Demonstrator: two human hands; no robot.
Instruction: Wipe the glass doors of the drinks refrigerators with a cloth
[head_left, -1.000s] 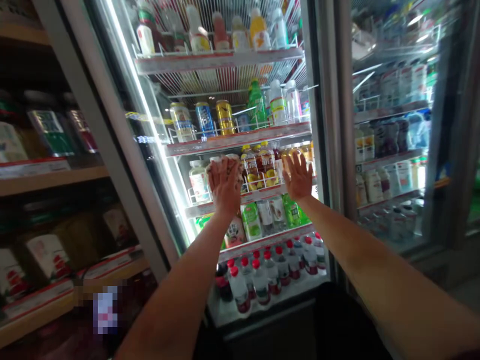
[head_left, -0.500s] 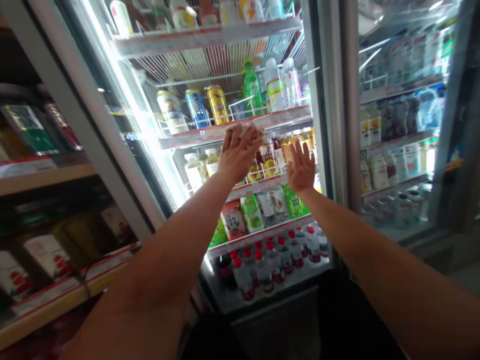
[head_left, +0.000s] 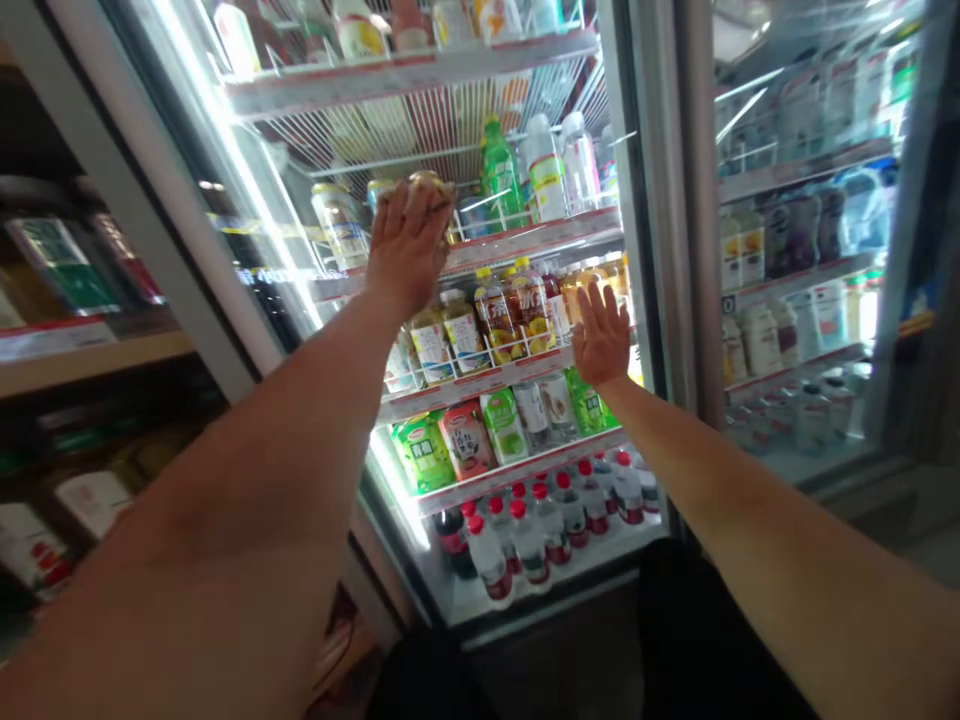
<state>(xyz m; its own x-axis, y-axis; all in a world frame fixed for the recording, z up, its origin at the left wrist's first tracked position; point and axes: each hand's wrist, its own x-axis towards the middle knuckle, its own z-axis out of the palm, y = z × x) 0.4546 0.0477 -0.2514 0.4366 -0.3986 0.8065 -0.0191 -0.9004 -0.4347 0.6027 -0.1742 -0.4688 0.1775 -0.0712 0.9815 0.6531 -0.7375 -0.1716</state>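
Cans (head_left: 337,215) on the cooler's second shelf (head_left: 540,240) stand just behind and above the raised left hand (head_left: 409,245), its fingers flat together and palm hidden, so any hold cannot be told, while the right hand (head_left: 600,335), spread open and empty, fronts the tea bottles (head_left: 510,315).

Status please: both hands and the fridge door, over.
Left hand high on the glass door, before the cans, grip unclear. Right hand open, flat on the glass. No obstruction.
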